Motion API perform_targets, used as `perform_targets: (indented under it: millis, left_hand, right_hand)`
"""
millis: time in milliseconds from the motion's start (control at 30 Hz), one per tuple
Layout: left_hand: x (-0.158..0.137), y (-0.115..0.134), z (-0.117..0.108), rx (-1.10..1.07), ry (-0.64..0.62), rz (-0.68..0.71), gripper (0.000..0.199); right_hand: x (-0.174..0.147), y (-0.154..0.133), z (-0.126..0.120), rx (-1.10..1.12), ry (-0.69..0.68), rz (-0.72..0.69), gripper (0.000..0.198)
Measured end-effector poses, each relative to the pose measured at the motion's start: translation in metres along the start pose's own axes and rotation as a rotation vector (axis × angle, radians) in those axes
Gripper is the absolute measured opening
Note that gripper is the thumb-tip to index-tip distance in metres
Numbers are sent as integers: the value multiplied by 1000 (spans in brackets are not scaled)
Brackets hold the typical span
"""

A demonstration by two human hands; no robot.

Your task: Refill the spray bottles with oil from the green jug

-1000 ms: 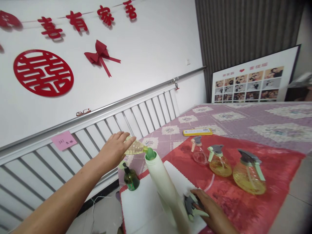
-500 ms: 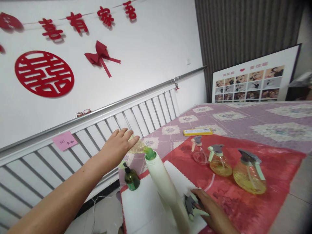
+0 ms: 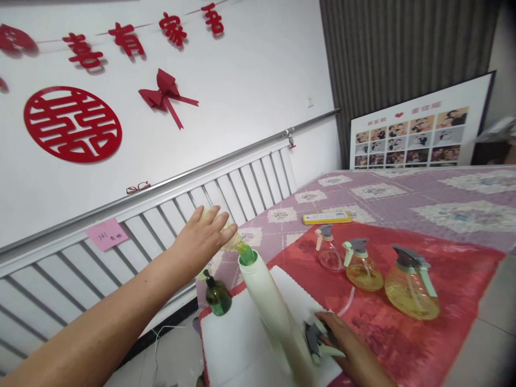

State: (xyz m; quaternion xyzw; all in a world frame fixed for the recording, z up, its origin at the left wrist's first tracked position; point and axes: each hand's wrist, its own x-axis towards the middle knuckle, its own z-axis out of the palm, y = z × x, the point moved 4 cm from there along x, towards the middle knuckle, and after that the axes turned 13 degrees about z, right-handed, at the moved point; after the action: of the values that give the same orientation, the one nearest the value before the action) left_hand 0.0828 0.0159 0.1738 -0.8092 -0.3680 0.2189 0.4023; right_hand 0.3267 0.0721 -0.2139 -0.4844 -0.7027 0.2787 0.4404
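My left hand grips a clear bottle of pale yellow liquid, tilted with its neck down at the open mouth of a tall pale green container. Green shows around that mouth, where the bottle's neck meets it. My right hand, low on the right, is closed around a grey and green trigger spray head beside the container. A dark green pump bottle stands left of the container. White sheeting lies beneath. The container's base is blurred and cannot be made out.
Three clear spray bottles stand on the red cloth to the right; the nearest and the middle one hold yellow liquid. A yellow flat box lies behind them on the patterned tablecloth. A white radiator runs along the left.
My left hand has shifted slightly right and up, and the clear bottle is tipped more steeply into the container's mouth. My right hand and the spray head stay where they were.
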Motion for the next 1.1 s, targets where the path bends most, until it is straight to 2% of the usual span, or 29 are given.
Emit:
perform_targets:
  millis: [100,200,300,400,500,567,700,767,833,900,1100]
  left_hand:
    - [-8,-4,5,-33,-25,-57,68]
    - [-23,-10,18,-121,24,-179,69]
    - [-45,-9,40,-339,183,-325,70]
    - [-70,6,66,-560,399,-517,72]
    - [-93,41,98,-848,558,-795,77]
    - [-102,77,121,-1068,620,-962,80]
    - [-100,163,163,-1527,750,-1122,82]
    - [-96,201,180,-1655,858,-1215,83]
    - [-90,231,193,-1696,901,-1242,83]
    - [-85,254,204,-1713,879,-1270,79]
    - [-81,286,223,-1743,798,-1292,81]
  right_hand:
    - [-1,5,2,-11,-14,-3,42]
    - [-1,5,3,-23,-23,-29,47]
    - [-1,0,1,-28,-46,-47,51]
    - [-1,-7,-1,-22,-88,-43,58]
    - [-1,-13,-2,-7,-147,-35,59]
    - [-1,-15,-2,8,-192,-35,55]
    - [2,-20,-4,-13,-239,-37,50]
    - [3,-21,-5,-58,-252,-23,45]
    - [5,-22,-6,-97,-256,-2,42]
    - [7,-22,-6,-121,-256,24,40]
    - [6,-28,-13,-107,-242,107,36]
